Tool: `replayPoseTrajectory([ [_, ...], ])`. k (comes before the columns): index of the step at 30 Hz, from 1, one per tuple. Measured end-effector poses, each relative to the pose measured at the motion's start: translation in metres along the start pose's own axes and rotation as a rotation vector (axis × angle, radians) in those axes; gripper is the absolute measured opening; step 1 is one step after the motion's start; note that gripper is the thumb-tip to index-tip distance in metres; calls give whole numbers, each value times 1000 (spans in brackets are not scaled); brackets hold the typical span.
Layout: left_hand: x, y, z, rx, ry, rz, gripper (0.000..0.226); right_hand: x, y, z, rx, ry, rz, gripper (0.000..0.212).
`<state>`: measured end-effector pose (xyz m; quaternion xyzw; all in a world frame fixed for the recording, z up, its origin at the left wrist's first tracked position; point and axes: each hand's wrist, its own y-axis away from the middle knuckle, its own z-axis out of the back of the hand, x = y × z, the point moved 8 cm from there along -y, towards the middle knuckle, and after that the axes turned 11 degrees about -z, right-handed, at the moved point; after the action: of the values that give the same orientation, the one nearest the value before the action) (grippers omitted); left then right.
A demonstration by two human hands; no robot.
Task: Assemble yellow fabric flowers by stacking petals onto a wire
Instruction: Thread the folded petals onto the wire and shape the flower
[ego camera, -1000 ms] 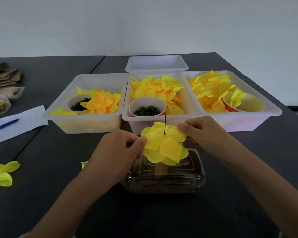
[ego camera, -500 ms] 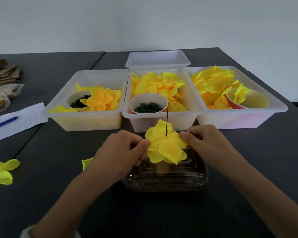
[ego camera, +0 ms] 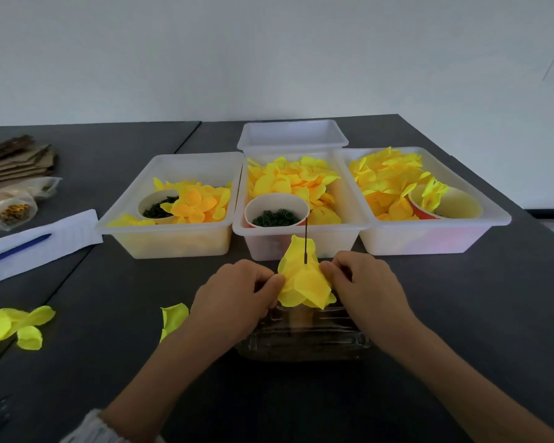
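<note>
Yellow flower (ego camera: pixel 304 279) on one wire (ego camera: pixel 305 239), pinched by both hands, left (ego camera: pixel 237 298), right (ego camera: pixel 362 289), four white tubs (ego camera: pixel 173 233) behind.

A blue pen (ego camera: pixel 15 249) lies on white paper (ego camera: pixel 42 243) near the dark table's (ego camera: pixel 109 378) left edge. Behind it, toward the far-left corner, sit clear plastic bags (ego camera: pixel 12 204) and a stack of brown cardboard (ego camera: pixel 16 159).
</note>
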<state>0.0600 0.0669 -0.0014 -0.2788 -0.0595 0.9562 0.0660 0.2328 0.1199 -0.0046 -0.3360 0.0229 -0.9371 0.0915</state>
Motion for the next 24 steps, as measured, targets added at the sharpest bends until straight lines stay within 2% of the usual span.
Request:
replayPoseTrajectory([
  [5,6,7,2,27,119,23,48,0,0,9,40,-123,12,40],
  [8,14,15,17,-40,170,51,65,-1,4,18,39,-185,8,50],
  [10,27,21,33,-99,189,81,68,-3,7,29,13,-217,3,57],
  [12,50,30,50,-145,144,143,62,-9,8,43,-26,-245,-1,55],
  [15,89,47,79,-204,-85,223,45,-21,9,66,-83,-261,-14,40],
  [17,111,54,85,-111,-247,266,37,-29,10,78,-82,-269,-24,35],
  [19,129,58,76,34,-307,327,32,-35,11,84,-48,-293,-41,32],
  [22,148,63,43,255,-293,398,49,-38,13,82,6,-324,-67,27],
  [24,152,66,24,344,-330,409,64,-38,15,77,23,-315,-70,26],
])
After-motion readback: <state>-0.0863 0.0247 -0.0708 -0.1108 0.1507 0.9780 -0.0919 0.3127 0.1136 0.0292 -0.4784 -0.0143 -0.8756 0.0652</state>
